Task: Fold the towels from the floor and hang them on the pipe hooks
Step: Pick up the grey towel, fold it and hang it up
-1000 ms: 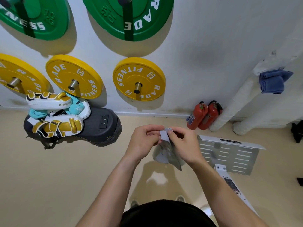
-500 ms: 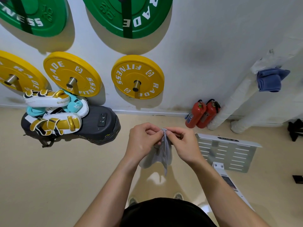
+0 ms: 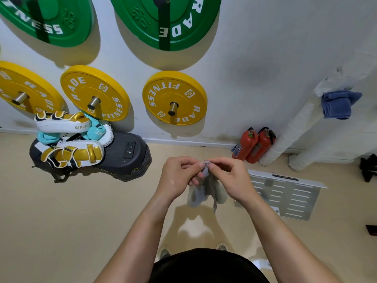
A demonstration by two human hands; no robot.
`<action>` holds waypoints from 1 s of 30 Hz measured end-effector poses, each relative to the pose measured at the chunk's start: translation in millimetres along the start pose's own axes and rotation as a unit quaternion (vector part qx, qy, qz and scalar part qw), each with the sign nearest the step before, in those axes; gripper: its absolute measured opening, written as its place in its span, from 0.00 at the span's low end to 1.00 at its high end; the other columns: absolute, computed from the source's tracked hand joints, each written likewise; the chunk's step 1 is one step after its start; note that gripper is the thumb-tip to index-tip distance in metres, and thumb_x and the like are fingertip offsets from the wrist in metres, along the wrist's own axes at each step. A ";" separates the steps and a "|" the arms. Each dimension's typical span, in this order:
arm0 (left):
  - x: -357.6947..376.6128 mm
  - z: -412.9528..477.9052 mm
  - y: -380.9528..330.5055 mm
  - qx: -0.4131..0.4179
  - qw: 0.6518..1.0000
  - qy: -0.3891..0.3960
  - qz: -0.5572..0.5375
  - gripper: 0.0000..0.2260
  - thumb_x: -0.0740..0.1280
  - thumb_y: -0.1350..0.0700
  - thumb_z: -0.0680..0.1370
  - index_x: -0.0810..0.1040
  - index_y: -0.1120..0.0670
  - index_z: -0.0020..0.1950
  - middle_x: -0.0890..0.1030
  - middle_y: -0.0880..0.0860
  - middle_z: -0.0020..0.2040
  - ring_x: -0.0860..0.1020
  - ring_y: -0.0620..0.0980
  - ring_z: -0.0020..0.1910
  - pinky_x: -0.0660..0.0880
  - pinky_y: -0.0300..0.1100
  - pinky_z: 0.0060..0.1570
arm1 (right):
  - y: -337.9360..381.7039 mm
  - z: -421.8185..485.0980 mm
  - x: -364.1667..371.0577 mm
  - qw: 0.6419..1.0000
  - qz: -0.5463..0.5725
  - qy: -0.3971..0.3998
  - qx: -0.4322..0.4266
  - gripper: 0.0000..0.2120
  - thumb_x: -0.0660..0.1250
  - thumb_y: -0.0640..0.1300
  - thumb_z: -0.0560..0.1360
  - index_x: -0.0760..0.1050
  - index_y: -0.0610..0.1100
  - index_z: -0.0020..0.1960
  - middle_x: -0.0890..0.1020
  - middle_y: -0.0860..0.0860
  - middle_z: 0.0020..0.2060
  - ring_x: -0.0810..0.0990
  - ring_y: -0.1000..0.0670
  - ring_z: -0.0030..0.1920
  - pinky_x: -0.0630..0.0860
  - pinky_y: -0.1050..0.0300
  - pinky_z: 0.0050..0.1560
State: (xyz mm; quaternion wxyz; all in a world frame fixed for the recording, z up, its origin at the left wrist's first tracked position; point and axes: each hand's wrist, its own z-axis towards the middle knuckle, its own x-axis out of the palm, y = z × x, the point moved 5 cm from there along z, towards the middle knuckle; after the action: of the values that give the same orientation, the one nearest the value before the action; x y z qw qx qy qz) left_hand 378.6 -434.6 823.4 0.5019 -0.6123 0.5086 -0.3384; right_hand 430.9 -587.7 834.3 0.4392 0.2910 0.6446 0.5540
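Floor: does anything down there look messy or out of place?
A white slotted panel lies flat on the floor near the pipes, and boxing pads sit heaped on a black bag. Nothing looks spilled or broken.

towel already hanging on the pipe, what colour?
Blue. The hung towel drapes folded from the white pipe, clearest in the head view.
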 end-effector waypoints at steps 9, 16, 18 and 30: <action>-15.2 2.8 -19.0 0.150 0.979 -0.017 0.137 0.13 0.71 0.60 0.77 0.81 0.39 0.49 0.80 0.41 0.49 0.77 0.37 0.48 0.72 0.28 0.45 | 35.7 28.3 -1.9 0.997 -0.044 0.040 -0.038 0.13 0.67 0.39 0.79 0.82 0.55 0.44 0.85 0.57 0.40 0.81 0.59 0.43 0.74 0.66 0.46; -31.0 14.2 -17.6 0.134 0.977 -0.037 0.162 0.01 0.72 0.55 0.76 0.83 0.50 0.45 0.84 0.47 0.41 0.78 0.45 0.42 0.70 0.29 0.40 | 74.2 62.9 -18.8 0.986 -0.117 0.061 -0.101 0.06 0.66 0.44 0.78 0.82 0.50 0.48 0.84 0.54 0.42 0.82 0.49 0.47 0.77 0.52 0.50; -37.3 14.8 -12.7 0.132 0.974 -0.035 0.180 0.02 0.73 0.55 0.76 0.83 0.51 0.44 0.83 0.50 0.40 0.76 0.46 0.40 0.68 0.27 0.39 | 87.7 70.5 -27.8 0.984 -0.125 0.053 -0.118 0.06 0.66 0.44 0.77 0.81 0.52 0.47 0.83 0.56 0.42 0.81 0.51 0.45 0.76 0.54 0.49; -59.5 10.5 35.5 0.056 0.965 -0.082 0.241 0.10 0.69 0.55 0.77 0.79 0.42 0.38 0.81 0.46 0.39 0.76 0.44 0.37 0.72 0.41 0.41 | 121.1 105.3 -71.4 0.972 -0.187 -0.004 -0.144 0.11 0.66 0.42 0.78 0.79 0.56 0.42 0.83 0.53 0.40 0.81 0.50 0.44 0.74 0.54 0.47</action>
State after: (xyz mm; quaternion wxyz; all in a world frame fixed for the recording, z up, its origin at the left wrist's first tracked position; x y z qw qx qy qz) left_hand 363.1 -373.7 792.3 0.6423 -0.4681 0.5784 -0.1839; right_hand 542.7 -574.6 969.1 0.5745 0.1012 0.5995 0.5480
